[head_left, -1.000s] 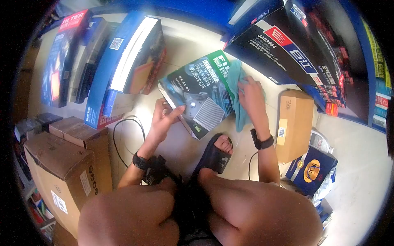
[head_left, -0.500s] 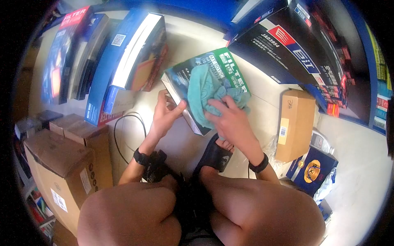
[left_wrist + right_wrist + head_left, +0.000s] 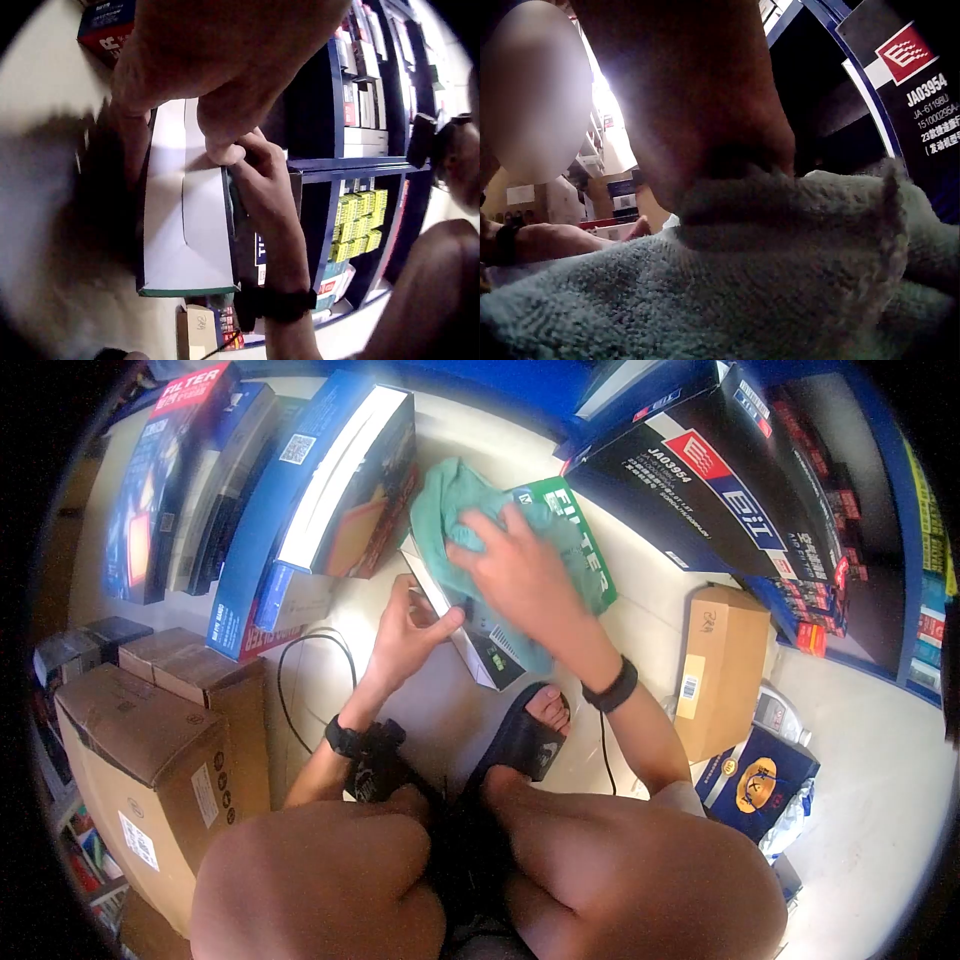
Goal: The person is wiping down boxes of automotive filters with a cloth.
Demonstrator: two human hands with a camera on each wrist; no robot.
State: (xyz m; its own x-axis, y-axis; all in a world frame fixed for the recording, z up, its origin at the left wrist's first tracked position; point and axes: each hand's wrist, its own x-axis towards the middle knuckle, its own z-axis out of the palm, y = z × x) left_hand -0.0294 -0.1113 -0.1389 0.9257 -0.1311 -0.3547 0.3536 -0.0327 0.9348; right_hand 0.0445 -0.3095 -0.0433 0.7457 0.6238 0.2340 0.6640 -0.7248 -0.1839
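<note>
A filter box (image 3: 590,545) with green and dark printing is tilted above the floor in front of my knees. My left hand (image 3: 405,630) grips its near left edge, the thumb over the printed face and the fingers on the other side. In the left wrist view, the white side of the box (image 3: 202,225) faces up beneath that hand. A teal cloth (image 3: 435,500) covers much of the printed face. My right hand (image 3: 520,575) holds the bunched cloth against the box, fingers bent into it. Close up in the right wrist view, the cloth (image 3: 630,292) shows a fuzzy weave.
Several filter boxes (image 3: 250,510) stand upright at the far left, and a large black box (image 3: 690,480) leans by the shelf at the right. Brown cartons (image 3: 140,740) stand at the left. A narrow carton (image 3: 720,670) and a dark blue box (image 3: 757,780) sit at the right.
My right hand has swept the cloth leftward from the box's right edge across its printed face to the upper left. My left hand keeps its grip on the near edge.
</note>
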